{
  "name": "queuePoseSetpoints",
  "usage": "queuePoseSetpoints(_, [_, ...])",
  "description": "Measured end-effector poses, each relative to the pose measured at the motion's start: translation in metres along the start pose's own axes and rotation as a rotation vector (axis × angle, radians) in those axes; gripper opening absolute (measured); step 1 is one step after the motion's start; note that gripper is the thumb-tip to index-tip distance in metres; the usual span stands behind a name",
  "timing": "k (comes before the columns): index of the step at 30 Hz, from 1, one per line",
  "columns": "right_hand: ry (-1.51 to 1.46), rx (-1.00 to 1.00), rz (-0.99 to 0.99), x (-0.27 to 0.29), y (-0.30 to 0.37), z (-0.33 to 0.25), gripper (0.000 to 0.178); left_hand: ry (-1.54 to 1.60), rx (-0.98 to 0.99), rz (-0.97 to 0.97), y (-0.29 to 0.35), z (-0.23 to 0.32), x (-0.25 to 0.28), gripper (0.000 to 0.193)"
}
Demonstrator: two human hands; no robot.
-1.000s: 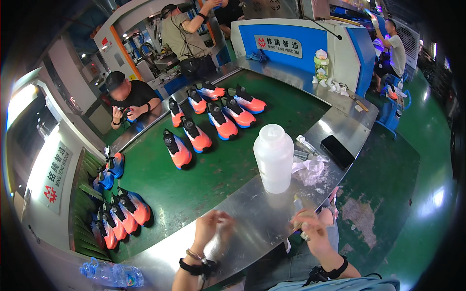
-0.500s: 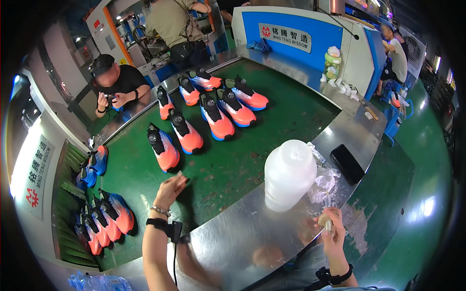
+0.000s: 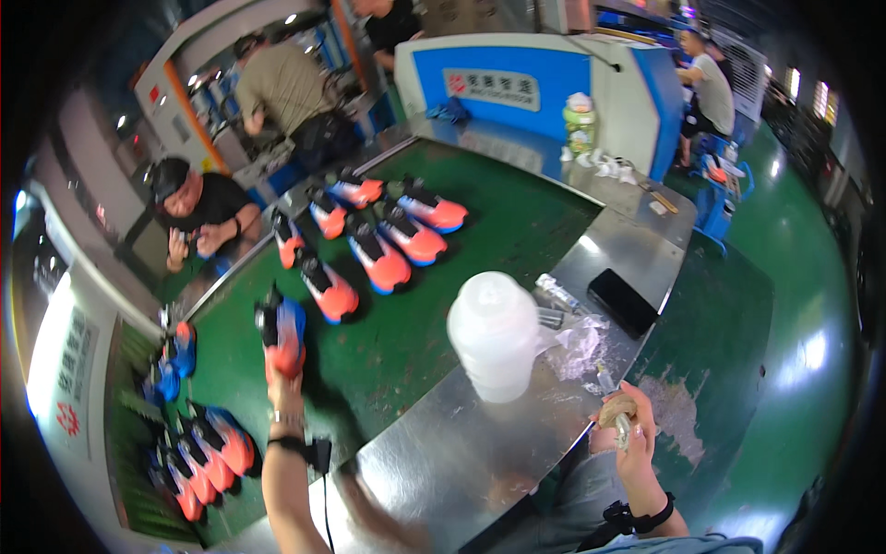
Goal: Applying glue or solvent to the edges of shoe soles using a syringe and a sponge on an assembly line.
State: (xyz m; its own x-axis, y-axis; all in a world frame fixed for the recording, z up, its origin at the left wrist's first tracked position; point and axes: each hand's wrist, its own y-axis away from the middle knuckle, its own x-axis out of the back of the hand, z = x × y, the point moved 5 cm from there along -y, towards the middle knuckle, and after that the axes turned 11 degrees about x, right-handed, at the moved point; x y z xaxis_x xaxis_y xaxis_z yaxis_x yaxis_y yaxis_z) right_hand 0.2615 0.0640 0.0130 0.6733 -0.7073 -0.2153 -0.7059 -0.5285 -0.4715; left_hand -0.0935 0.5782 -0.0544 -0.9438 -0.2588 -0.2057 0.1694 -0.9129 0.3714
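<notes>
My left hand (image 3: 285, 395) is closed on the coral toe of a sneaker (image 3: 286, 328) with a black upper and blue side. Most of its fingers are hidden behind the toe. Whether the shoe is off the belt cannot be told. At the table's near edge, my right hand (image 3: 639, 434) grips a slim clear tube with a round tan wad (image 3: 618, 409) around it; its thin tip points up toward crumpled clear film (image 3: 577, 349). A large white plastic bottle (image 3: 494, 342) stands on the metal edge between my hands.
Several matching sneakers (image 3: 378, 263) stand on the green belt (image 3: 443, 342) ahead. More sneakers (image 3: 221, 439) line the left side. A black phone (image 3: 623, 303) lies right of the bottle. Across the belt, a person (image 3: 217, 208) handles a small object; others work farther back.
My left hand has moved forward from beside the sneaker and taken hold of its toe. The right hand still holds the tube. The whole view has shifted and tilted.
</notes>
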Motion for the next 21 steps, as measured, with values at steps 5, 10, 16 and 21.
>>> queuePoseSetpoints(5, [-0.132,0.036,-0.017,0.002,0.008,-0.001,0.058,-0.211,-0.066,-0.164,0.108,0.024,-0.02,0.042])
queuePoseSetpoints(10, [-0.242,0.054,-0.05,0.005,0.008,0.001,0.063,-0.36,-0.125,-0.201,0.226,0.021,0.035,0.038])
queuePoseSetpoints(16, [-0.151,0.174,-0.112,-0.01,-0.014,0.022,0.061,-0.581,-0.06,-0.112,0.363,-0.007,0.161,0.034])
queuePoseSetpoints(21, [-0.049,0.049,-0.08,-0.015,-0.005,0.029,0.062,-0.725,0.009,-0.056,0.419,-0.027,0.199,0.031])
